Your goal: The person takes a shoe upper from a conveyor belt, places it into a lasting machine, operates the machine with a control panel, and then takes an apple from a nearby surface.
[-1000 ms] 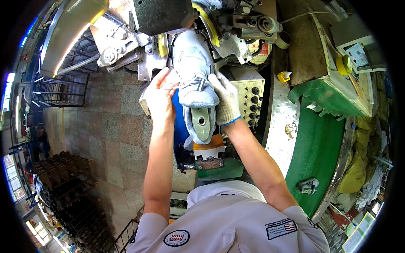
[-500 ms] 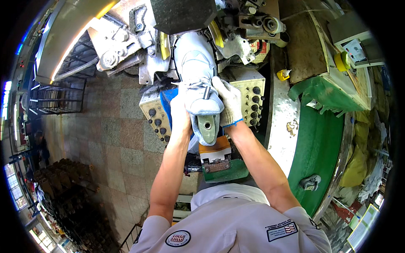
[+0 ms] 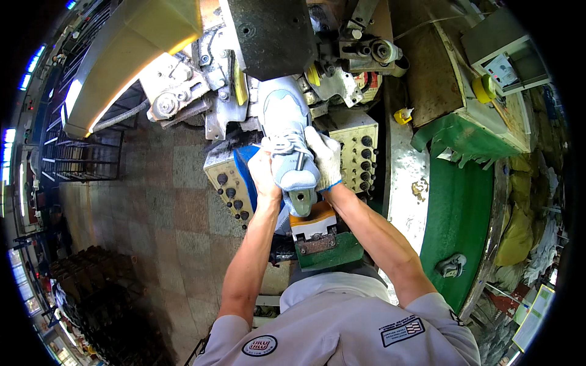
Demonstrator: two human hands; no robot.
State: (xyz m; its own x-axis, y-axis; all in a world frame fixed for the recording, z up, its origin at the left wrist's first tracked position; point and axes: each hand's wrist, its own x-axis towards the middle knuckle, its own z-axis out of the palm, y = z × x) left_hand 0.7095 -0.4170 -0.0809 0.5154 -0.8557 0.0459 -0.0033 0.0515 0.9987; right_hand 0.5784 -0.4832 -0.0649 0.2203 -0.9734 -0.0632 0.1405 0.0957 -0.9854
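A light blue laced shoe upper (image 3: 285, 116) on a green shoe last (image 3: 300, 199) lies lengthwise before me, its toe under the dark metal block (image 3: 271, 36) of a machine. My bare left hand (image 3: 264, 172) is wrapped round the shoe's left side near the heel. On the opposite side, my right hand (image 3: 324, 155), in a white knitted glove with a blue cuff edge, grips the shoe by its ankle part. The last's metal-rimmed hole shows behind the collar. Both palms and some fingertips are hidden against the shoe.
Control boxes with black knobs (image 3: 355, 152) flank the shoe. Yellow-padded metal arms (image 3: 239, 82) stand beside the toe. An orange-topped support (image 3: 313, 219) sits below the heel. At right runs a green conveyor belt (image 3: 458, 207) carrying a grey shoe (image 3: 450, 265). A lamp hood (image 3: 137, 55) hangs upper left.
The collar has tilted down, so less of the last shows and more of the laces and toe is visible. Both hands keep their hold. The whole view has shifted slightly.
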